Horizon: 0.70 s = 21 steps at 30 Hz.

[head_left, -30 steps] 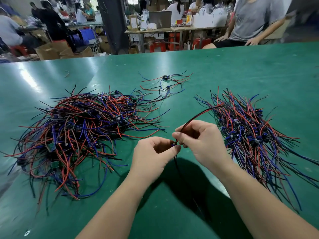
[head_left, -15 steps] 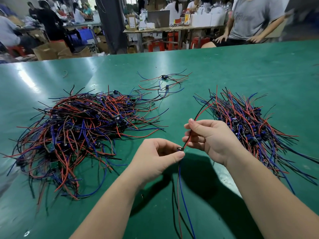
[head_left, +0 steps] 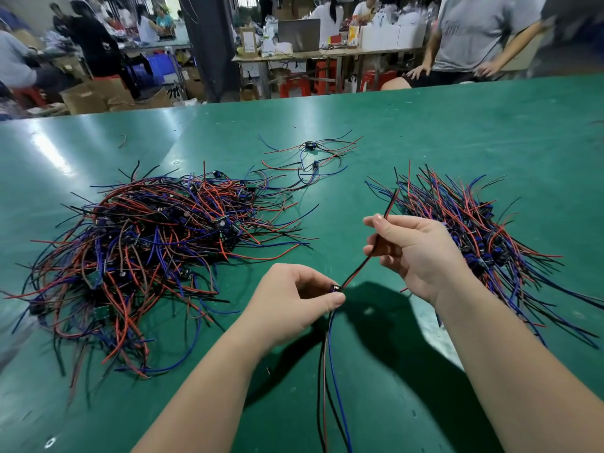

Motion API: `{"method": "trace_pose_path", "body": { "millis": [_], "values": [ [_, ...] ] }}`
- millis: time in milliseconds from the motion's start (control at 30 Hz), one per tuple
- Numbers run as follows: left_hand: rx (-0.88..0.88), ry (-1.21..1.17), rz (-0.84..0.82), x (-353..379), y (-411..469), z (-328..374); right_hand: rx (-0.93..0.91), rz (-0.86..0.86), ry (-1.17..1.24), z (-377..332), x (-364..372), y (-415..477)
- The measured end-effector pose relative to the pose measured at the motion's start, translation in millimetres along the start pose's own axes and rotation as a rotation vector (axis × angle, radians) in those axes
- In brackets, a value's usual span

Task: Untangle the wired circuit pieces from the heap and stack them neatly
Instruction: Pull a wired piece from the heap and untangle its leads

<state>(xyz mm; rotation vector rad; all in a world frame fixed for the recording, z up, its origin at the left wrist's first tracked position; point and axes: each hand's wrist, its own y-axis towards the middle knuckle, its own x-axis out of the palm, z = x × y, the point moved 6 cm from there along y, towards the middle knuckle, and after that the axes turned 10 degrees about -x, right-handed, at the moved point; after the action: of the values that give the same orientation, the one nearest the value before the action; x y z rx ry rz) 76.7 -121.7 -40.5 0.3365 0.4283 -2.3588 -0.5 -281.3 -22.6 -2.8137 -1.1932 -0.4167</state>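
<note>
So the left hand (head_left: 294, 295) is pinching the tiny board of one wired circuit piece (head_left: 336, 287) between thumb and fingertips, held up over the green worktop (head_left: 457, 142) right in front of the person. From that board a red-and-black wire pair (head_left: 358, 269) runs up and to the right, pulled pretty much straight. The right hand (head_left: 421, 253) has its fingers curled round it, with the wire ends poking out above the index finger. Below the left hand, the piece's other leads (head_left: 332, 371) (blue, red, black) dangle down toward the bottom edge of the view.

The big tangled heap (head_left: 147, 243) sits on the worktop off to the left, a mess of red, blue and black wires with little green boards showing here and there. The tidy stack (head_left: 474, 230) is on the right, just behind the right hand, its wires all fanned roughly the same way and the dark components bunched down the middle. A few loose pieces (head_left: 310, 155) lie farther back between the two piles. Can't tell if their wires touch the heap's far edge.

Past the worktop's far edge there's a person in a grey t-shirt (head_left: 474, 31), plus other people at benches, cardboard boxes and red stools.
</note>
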Motion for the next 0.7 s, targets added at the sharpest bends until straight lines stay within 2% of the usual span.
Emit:
{"method": "trace_pose_path", "body": {
  "millis": [200,367,500,633,700],
  "values": [
    [-0.011,0.067,0.016,-6,2,-4,0.02,0.074,0.253,-6,-7,4],
    [-0.016,0.051,-0.026,-4,0,-2,0.052,0.154,0.151,-6,-18,4],
    [-0.006,-0.028,-0.225,5,-8,2,0.057,0.184,0.171,-9,-22,6],
    [-0.011,-0.09,-0.443,12,-18,6,0.092,0.132,0.165,-7,-18,6],
    [-0.021,-0.112,-0.49,13,-21,7,0.088,0.1,0.176,-3,-13,7]
  ]
}}
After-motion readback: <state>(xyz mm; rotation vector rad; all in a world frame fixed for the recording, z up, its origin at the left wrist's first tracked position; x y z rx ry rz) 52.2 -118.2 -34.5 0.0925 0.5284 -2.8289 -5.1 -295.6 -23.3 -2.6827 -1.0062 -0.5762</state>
